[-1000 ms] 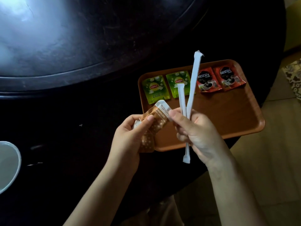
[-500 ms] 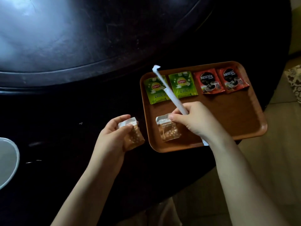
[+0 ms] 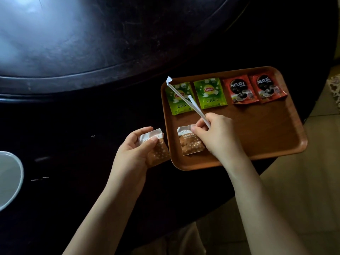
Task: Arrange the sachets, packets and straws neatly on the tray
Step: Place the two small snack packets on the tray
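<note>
Now my right hand (image 3: 216, 134) grips two paper straws (image 3: 185, 100) while pinning one brown sachet (image 3: 191, 144) on the tray (image 3: 266, 137); my left hand (image 3: 137, 150) pinches the second brown sachet (image 3: 158, 152) just left of the tray's rim, nearest its empty spot.

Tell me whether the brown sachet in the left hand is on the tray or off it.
Off. The left hand holds the brown sachet above the dark table, just left of the tray rim.

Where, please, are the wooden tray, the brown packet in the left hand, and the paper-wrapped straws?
wooden tray (image 3: 257, 133), head view, bare floor.
brown packet (image 3: 158, 153), head view, lower brown part.
paper-wrapped straws (image 3: 181, 96), head view, long straw's wrapper.
</note>
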Tool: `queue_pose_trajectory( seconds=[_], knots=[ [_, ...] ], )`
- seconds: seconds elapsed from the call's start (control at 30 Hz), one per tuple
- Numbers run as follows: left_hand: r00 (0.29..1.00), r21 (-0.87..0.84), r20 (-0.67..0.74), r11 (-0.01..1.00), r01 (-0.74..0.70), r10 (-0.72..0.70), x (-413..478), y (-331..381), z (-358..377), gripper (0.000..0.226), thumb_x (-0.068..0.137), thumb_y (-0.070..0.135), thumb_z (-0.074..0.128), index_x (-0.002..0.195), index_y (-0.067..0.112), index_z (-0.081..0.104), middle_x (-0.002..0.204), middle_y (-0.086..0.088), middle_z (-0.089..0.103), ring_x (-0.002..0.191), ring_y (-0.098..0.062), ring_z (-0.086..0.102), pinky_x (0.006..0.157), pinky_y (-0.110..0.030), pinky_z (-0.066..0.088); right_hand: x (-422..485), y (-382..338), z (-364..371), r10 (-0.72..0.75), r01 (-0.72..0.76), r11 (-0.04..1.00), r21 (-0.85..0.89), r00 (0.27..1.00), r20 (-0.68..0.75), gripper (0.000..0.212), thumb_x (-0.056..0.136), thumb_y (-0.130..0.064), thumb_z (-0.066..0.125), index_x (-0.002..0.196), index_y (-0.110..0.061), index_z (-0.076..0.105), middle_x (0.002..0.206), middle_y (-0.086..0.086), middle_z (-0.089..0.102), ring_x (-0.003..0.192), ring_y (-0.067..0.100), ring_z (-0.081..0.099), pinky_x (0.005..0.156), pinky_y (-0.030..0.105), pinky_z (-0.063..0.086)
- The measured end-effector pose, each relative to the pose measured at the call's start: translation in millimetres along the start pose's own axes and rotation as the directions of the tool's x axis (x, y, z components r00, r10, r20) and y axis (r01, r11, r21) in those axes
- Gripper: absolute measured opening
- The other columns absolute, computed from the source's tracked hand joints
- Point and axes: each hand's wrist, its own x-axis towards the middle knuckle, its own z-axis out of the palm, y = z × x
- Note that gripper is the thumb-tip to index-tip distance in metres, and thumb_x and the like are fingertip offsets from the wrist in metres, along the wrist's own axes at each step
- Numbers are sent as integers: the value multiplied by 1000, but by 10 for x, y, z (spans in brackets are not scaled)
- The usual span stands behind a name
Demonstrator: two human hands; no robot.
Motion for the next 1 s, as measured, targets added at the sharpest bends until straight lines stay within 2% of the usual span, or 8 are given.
queue_pose_trajectory(
  seconds=[0.23, 0.4, 0.5, 0.67, 0.77, 0.83, 0.9, 1.0],
  knots=[
    [997, -103, 77, 995, -6, 14, 1, 27, 174, 17, 87, 7, 51, 98, 9, 65, 97, -9, 70, 75, -13, 71, 58, -25, 57, -150, -20, -73, 150, -123, 961, 248, 984, -94, 18, 80, -29, 66, 72, -15, 57, 57, -7, 43, 45, 6, 42, 40, 9, 34],
    [982, -206, 184, 975, 84, -46, 6, 29, 404, 17, 82, 10, 55, 95, 12, 66, 83, -3, 76, 74, -14, 71, 63, -24, 58, -413, -171, -297, 154, -281, 744, 606, 955, 253, 15, 81, -24, 65, 83, -9, 63, 45, -9, 61, 40, -5, 55, 41, 2, 36],
    [974, -207, 225, 975, 75, -27, -18, 17, 553, 15, 81, 12, 57, 93, 14, 67, 84, -4, 75, 76, -17, 71, 63, -28, 58, -436, -125, -333, 153, -286, 660, 694, 956, 249, 11, 81, -13, 65, 73, -15, 59, 34, -14, 55, 33, -3, 52, 37, 3, 34],
    [986, 21, 137, 994, -103, 99, -18, -47, 660, 15, 85, 11, 59, 92, 20, 69, 81, 0, 75, 74, -14, 70, 65, -28, 58, -394, -21, -398, 142, -270, 716, 644, 959, 244, 9, 79, -22, 67, 83, -15, 62, 42, -18, 60, 40, -6, 56, 41, 3, 37],
    [981, 111, 139, 983, -149, 133, -31, -72, 685, 16, 85, 12, 60, 97, 18, 69, 89, -2, 75, 81, -14, 72, 66, -25, 57, -364, 43, -399, 138, -241, 757, 608, 967, 212, 6, 77, -23, 70, 78, -19, 65, 56, -16, 69, 57, -4, 65, 52, 5, 45],
    [976, 163, 119, 966, -202, 184, -15, -70, 674, 17, 84, 10, 61, 99, 16, 68, 93, -2, 75, 86, -14, 71, 71, -26, 57, -318, 91, -403, 182, -249, 760, 600, 968, 172, 7, 77, -20, 70, 73, -21, 65, 50, -18, 65, 51, -5, 62, 48, 4, 42],
    [962, 255, 51, 927, -274, 270, 45, -63, 612, 17, 83, 9, 63, 98, 17, 68, 92, -1, 74, 88, -12, 70, 76, -28, 57, -263, 170, -413, 246, -269, 775, 572, 962, 118, 7, 78, -19, 70, 73, -19, 64, 41, -14, 59, 41, -2, 55, 41, 6, 37],
    [907, 518, -47, 786, -337, 419, 192, -103, 440, 20, 81, 11, 66, 97, 24, 67, 94, 4, 69, 87, -11, 66, 79, -30, 56, -174, 295, -467, 296, -304, 846, 439, 951, 88, 8, 79, -23, 69, 76, -16, 65, 59, -8, 61, 57, 5, 55, 51, 15, 42]
  ],
)
